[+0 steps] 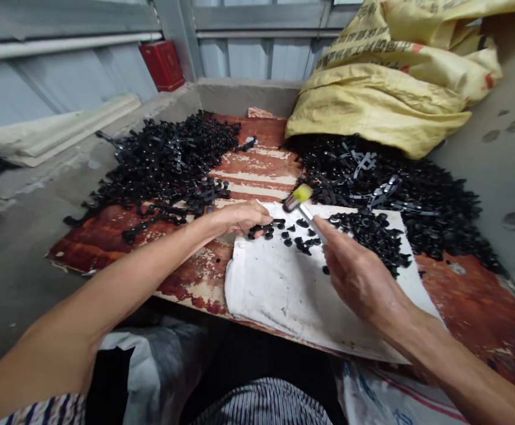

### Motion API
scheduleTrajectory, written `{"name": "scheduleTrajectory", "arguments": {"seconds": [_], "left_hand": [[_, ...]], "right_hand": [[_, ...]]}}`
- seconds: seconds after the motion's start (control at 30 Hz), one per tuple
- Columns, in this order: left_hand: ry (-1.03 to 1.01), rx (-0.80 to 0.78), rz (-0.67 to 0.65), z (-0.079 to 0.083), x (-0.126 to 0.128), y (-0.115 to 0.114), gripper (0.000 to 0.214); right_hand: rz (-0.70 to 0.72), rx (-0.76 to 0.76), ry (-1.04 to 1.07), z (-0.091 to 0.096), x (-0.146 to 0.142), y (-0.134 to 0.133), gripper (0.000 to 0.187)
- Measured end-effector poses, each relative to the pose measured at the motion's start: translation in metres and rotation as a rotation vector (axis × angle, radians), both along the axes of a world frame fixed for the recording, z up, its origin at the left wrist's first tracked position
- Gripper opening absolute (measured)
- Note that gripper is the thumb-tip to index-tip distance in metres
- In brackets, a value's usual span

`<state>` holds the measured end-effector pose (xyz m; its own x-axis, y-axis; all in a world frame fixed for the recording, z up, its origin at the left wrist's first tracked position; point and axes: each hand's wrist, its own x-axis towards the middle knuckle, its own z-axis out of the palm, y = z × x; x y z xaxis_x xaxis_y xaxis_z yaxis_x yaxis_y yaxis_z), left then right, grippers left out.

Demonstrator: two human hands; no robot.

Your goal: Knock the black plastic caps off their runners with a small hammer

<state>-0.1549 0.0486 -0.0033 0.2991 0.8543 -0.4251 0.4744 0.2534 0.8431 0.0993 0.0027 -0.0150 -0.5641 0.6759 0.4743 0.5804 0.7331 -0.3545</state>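
Left hand (pixel 238 217): palm down at the upper left edge of the white cloth (pixel 292 289), fingers closed together. Fingertips just beside a cluster of small black plastic pieces (pixel 263 231); cannot tell if they pinch one. Right hand (pixel 358 274): fingers and thumb closed around the metal handle of a small hammer (pixel 311 219). Its yellow-tipped head is raised over the cloth's top edge, clear of the pieces.

The small pieces lie scattered across the upper part of the cloth, which sits at the front edge of the worktop (pixel 257 168), a reddish wooden board with a worn, peeling surface. A denser black heap (pixel 372 239) sits at the cloth's upper right, touching the fingers' side of the right hand.

Back left of the worktop: a large pile of black plastic runners (pixel 164 165). Back right: another black pile (pixel 399 203), running up to the mouth of a yellow woven sack (pixel 385 100). Behind, on a concrete ledge, a red box (pixel 162 65). Below the front edge, a grey bag (pixel 160 366) and the person's striped clothing (pixel 261 407).
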Motion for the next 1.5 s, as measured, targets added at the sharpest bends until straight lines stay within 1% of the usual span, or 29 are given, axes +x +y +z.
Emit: {"name": "scheduleTrajectory", "arguments": {"seconds": [0.07,0.13,0.23,0.33,0.4,0.47,0.5,0.53,0.6,0.67,0.7,0.73,0.77,0.8,0.83,0.9,0.93,0.97,1.0,1.07,1.13,1.2,1.23,1.27,1.33,1.43,1.5], "left_hand": [[-0.021,-0.012,-0.003,-0.001,0.000,0.000,0.031],[-0.039,-0.028,-0.007,-0.001,0.000,-0.001,0.030],[-0.021,-0.019,0.016,0.000,0.002,-0.003,0.029],[-0.042,-0.016,0.118,0.003,0.007,-0.008,0.027],[-0.117,-0.079,0.237,0.006,0.012,-0.014,0.023],[-0.220,-0.144,0.334,0.009,0.016,-0.023,0.017],[-0.263,-0.161,0.343,0.011,0.018,-0.029,0.014],[-0.289,-0.163,0.316,0.013,0.020,-0.034,0.012],[-0.284,-0.147,0.177,0.017,0.023,-0.045,0.014],[-0.240,-0.120,0.017,0.021,0.027,-0.053,0.020],[-0.215,-0.098,-0.035,0.023,0.028,-0.056,0.021],[-0.194,-0.070,-0.056,0.024,0.029,-0.057,0.022],[-0.180,-0.034,-0.041,0.025,0.030,-0.058,0.022],[-0.178,0.008,0.008,0.024,0.029,-0.058,0.022],[-0.189,0.053,0.086,0.022,0.028,-0.059,0.022],[-0.235,0.119,0.284,0.016,0.024,-0.062,0.027],[-0.256,0.127,0.363,0.013,0.022,-0.064,0.031],[-0.269,0.116,0.404,0.009,0.021,-0.068,0.035],[-0.271,0.093,0.407,0.006,0.021,-0.071,0.038],[-0.238,0.089,0.341,0.004,0.025,-0.079,0.043],[-0.153,0.189,0.263,0.006,0.033,-0.085,0.042],[-0.031,0.300,0.223,0.011,0.041,-0.086,0.037],[0.023,0.327,0.213,0.014,0.044,-0.085,0.034],[0.061,0.325,0.209,0.016,0.046,-0.084,0.031],[0.093,0.271,0.191,0.017,0.045,-0.081,0.027],[0.118,0.182,0.119,0.017,0.039,-0.076,0.024],[0.125,0.127,0.073,0.016,0.035,-0.072,0.022]], "right_hand": [[-0.073,0.050,0.047,0.004,-0.002,-0.004,0.063],[-0.147,0.028,0.058,0.007,-0.005,-0.007,0.061],[-0.103,-0.098,-0.017,0.008,-0.007,-0.006,0.058],[-0.093,-0.155,-0.009,0.013,-0.005,-0.007,0.051],[-0.128,-0.298,0.123,0.017,-0.004,-0.012,0.041],[-0.156,-0.531,0.332,0.018,-0.007,-0.017,0.029],[-0.159,-0.638,0.428,0.017,-0.009,-0.019,0.026],[-0.156,-0.709,0.497,0.016,-0.012,-0.020,0.027],[-0.141,-0.773,0.559,0.012,-0.018,-0.018,0.029],[-0.101,-0.829,0.552,0.011,-0.022,-0.014,0.031],[-0.074,-0.872,0.538,0.011,-0.024,-0.012,0.031],[-0.047,-0.917,0.525,0.012,-0.025,-0.012,0.032],[-0.027,-0.950,0.519,0.012,-0.026,-0.012,0.032],[-0.017,-0.964,0.521,0.013,-0.026,-0.013,0.032],[-0.019,-0.955,0.532,0.013,-0.025,-0.015,0.032],[-0.065,-0.895,0.582,0.014,-0.021,-0.018,0.031],[-0.098,-0.864,0.608,0.014,-0.018,-0.020,0.030],[-0.131,-0.837,0.629,0.013,-0.016,-0.022,0.030],[-0.154,-0.816,0.644,0.013,-0.015,-0.023,0.029],[-0.160,-0.800,0.651,0.011,-0.015,-0.026,0.028],[-0.114,-0.807,0.633,0.008,-0.019,-0.030,0.027],[-0.062,-0.825,0.611,0.006,-0.025,-0.035,0.027],[-0.042,-0.839,0.598,0.006,-0.027,-0.038,0.026],[-0.031,-0.856,0.587,0.006,-0.028,-0.040,0.026],[-0.039,-0.902,0.573,0.008,-0.027,-0.044,0.026],[-0.111,-0.971,0.599,0.009,-0.017,-0.047,0.032],[-0.159,-1.006,0.639,0.007,-0.008,-0.049,0.037]]}}
